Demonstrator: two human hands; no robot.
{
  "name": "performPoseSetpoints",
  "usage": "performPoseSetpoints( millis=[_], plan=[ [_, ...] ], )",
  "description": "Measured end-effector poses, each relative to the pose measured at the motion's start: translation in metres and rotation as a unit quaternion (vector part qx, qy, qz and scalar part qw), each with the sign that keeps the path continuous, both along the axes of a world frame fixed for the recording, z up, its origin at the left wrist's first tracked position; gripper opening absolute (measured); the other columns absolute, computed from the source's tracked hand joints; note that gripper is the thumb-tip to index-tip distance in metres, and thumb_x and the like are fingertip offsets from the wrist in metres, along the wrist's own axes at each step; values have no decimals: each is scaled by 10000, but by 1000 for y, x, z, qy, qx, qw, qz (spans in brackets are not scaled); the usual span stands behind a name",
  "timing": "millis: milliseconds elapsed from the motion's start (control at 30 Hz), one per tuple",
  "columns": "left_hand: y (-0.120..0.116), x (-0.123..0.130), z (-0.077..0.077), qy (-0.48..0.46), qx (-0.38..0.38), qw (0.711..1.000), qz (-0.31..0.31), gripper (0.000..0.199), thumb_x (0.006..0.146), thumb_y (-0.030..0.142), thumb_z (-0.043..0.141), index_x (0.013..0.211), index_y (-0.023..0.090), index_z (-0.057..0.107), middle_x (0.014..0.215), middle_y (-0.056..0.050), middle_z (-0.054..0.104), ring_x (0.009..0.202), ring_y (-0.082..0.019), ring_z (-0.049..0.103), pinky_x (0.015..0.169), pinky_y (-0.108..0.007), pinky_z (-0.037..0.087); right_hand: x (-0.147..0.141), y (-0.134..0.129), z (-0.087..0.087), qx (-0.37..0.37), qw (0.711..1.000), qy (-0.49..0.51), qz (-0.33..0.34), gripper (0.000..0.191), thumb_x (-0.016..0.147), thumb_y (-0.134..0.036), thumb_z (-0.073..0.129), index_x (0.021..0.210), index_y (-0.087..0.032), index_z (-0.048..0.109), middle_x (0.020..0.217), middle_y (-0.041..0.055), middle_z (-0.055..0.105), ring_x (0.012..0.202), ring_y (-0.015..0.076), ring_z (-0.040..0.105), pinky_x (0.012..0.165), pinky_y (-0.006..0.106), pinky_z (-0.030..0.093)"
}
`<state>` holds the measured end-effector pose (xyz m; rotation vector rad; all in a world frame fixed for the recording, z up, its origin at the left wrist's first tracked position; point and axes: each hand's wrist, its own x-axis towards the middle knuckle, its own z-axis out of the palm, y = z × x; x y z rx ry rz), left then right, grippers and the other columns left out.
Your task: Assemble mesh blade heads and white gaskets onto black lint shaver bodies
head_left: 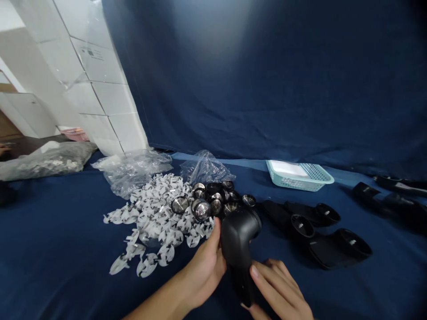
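A black angled housing, which looks like a fabric shaver body [237, 235], stands upright between my hands with its round head at the top. My left hand [208, 271] is closed around its left side, thumb up along the head. On the right, my right hand [278, 289] pinches the lower handle between fingers and thumb. Just behind the housing lies a pile of round black caps with perforated metal faces [203, 210]. Beside them, to the left, spreads a heap of small light-grey plastic pieces [160, 222].
More black housings [340, 244] lie on the blue cloth to the right, with further dark parts [396, 202] at the far right. A turquoise basket [300, 183] stands at the back. Clear plastic bags [133, 171] lie behind the heap. White boxes [113, 100] are stacked at left.
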<state>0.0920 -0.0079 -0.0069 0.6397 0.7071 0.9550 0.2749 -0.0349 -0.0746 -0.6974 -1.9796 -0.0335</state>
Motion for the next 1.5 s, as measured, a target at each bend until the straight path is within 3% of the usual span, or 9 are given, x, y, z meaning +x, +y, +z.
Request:
performPoseSetpoints(
  millis=[133, 300, 433, 533, 733, 900, 1000, 1200, 1500],
  plan=[
    [4, -3, -2, 82, 53, 992, 82, 506, 893, 611, 507, 1027, 162, 697, 921, -74, 728, 830, -208, 652, 768, -325, 503, -1, 1, -1, -6, 1000, 16, -5, 756, 778, -127, 616, 1470, -301, 366, 1056, 74, 759, 803, 288, 743, 749, 415, 567],
    [4, -5, -3, 218, 168, 952, 136, 519, 922, 611, 440, 1136, 199, 673, 1138, -84, 688, 1165, -265, 565, 1029, -410, 410, 3, 4, -5, 15, 999, -29, -37, 780, 781, -104, 603, 1490, -262, 320, 1050, 79, 761, 829, 264, 747, 773, 393, 566],
    [0, -4, -4, 201, 236, 940, 139, 523, 857, 580, 591, 1270, 259, 570, 1217, -60, 644, 1292, -243, 467, 1110, -393, 330, 7, 8, -7, 9, 997, -72, -26, 730, 798, -93, 588, 1468, -282, 368, 1150, 77, 726, 951, 262, 725, 821, 378, 559],
    [-3, -3, -5, 128, 186, 972, 66, 655, 739, 516, 762, 1273, 221, 521, 1036, -79, 697, 1122, -268, 603, 959, -398, 460, 7, 12, -3, 35, 996, -86, -5, 709, 813, -57, 541, 1457, -303, 378, 1135, 65, 733, 950, 241, 725, 803, 362, 566],
    [-4, -2, -4, 44, 62, 996, 53, 345, 741, 308, 798, 997, 152, 628, 884, -74, 725, 860, -217, 693, 819, -339, 503, 9, 11, 2, 40, 993, -89, 64, 715, 791, -130, 653, 1441, -276, 395, 1081, 71, 755, 952, 245, 721, 847, 386, 574],
    [2, -4, -4, 0, -28, 995, 94, 437, 800, 497, 710, 1018, 127, 629, 971, -141, 737, 873, -258, 708, 737, -319, 523, 10, 4, -2, 55, 998, -14, 31, 503, 791, -134, 652, 1275, -250, 582, 1075, 78, 746, 943, 242, 720, 860, 386, 580],
    [7, -8, -6, -54, -86, 993, 56, 622, 846, 648, 551, 1140, 105, 626, 1005, -151, 728, 811, -254, 713, 649, -295, 516, 3, 2, 0, 61, 998, 25, -2, 338, 826, -110, 595, 1139, -219, 660, 1065, 78, 737, 942, 228, 719, 849, 374, 590],
    [14, -11, -8, -163, -44, 985, -21, 720, 928, 664, 335, 1194, 66, 636, 796, -119, 726, 640, -214, 683, 640, -320, 521, -5, 3, 6, 64, 997, 30, -20, 239, 838, -111, 569, 1024, -203, 689, 990, 79, 741, 899, 216, 726, 817, 353, 605],
    [20, -14, -3, -211, -39, 976, 21, 554, 989, 512, 340, 1099, 75, 663, 1140, -167, 685, 589, -161, 660, 523, -272, 486, 10, 13, -1, 88, 995, -37, -1, 276, 817, -132, 615, 1074, -198, 693, 1031, 85, 746, 907, 227, 737, 775, 330, 628]
  ],
)
